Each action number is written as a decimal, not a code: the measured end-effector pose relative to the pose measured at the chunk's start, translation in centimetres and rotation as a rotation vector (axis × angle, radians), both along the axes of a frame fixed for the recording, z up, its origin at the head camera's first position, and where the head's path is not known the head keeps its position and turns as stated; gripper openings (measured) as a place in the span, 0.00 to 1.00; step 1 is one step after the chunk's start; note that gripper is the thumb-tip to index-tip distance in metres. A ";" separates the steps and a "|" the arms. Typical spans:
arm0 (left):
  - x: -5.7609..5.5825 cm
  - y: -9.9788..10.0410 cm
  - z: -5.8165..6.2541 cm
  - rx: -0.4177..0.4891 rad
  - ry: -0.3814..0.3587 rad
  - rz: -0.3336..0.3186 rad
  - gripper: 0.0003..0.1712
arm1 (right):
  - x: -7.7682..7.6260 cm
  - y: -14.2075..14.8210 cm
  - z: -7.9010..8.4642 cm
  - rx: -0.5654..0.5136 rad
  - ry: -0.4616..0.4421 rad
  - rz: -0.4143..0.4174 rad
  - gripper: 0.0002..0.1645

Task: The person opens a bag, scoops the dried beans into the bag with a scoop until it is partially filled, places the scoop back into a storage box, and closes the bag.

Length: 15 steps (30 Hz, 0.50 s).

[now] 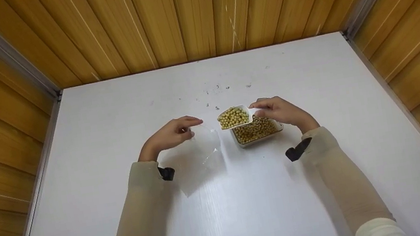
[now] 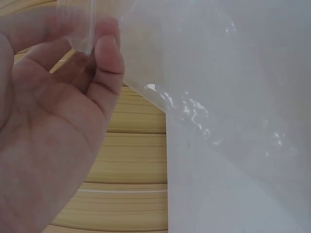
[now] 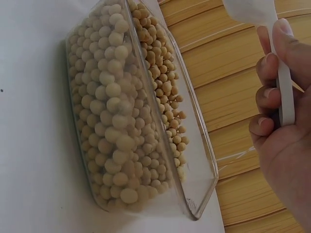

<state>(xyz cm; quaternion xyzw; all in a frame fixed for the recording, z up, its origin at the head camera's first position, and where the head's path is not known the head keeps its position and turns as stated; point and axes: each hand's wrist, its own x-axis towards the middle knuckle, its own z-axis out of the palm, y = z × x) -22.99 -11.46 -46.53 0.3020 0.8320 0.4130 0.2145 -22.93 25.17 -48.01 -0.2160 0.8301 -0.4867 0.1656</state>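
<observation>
Over the table [image 1: 209, 226], left hand [image 1: 171, 134] pinches a clear bag [image 1: 201, 156] — right hand [image 1: 282, 112] grips a loaded scoop [image 3: 252, 9].

The bag [image 1: 204, 152] is left of scoop [image 3: 253, 10] and container [image 1: 245, 144].

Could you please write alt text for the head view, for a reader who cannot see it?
A white plastic scoop heaped with round yellowish beans is in a person's right grip, near a clear rectangular container of similar beans; the left grip pinches a clear plastic bag at a white table.
</observation>
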 end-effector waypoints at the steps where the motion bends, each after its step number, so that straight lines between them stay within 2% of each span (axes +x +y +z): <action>1: 0.0 0.0 0.0 0.000 0.002 -0.001 0.24 | 0.0 -0.2 0.0 -0.004 0.000 0.007 0.25; 6: 0.1 0.2 -0.2 -0.001 0.009 -0.003 0.24 | -0.2 -1.0 -0.1 -0.005 0.014 0.041 0.23; 15: 0.3 0.2 0.0 0.029 -0.023 0.013 0.24 | -0.4 -2.5 -0.4 -0.006 0.011 0.078 0.21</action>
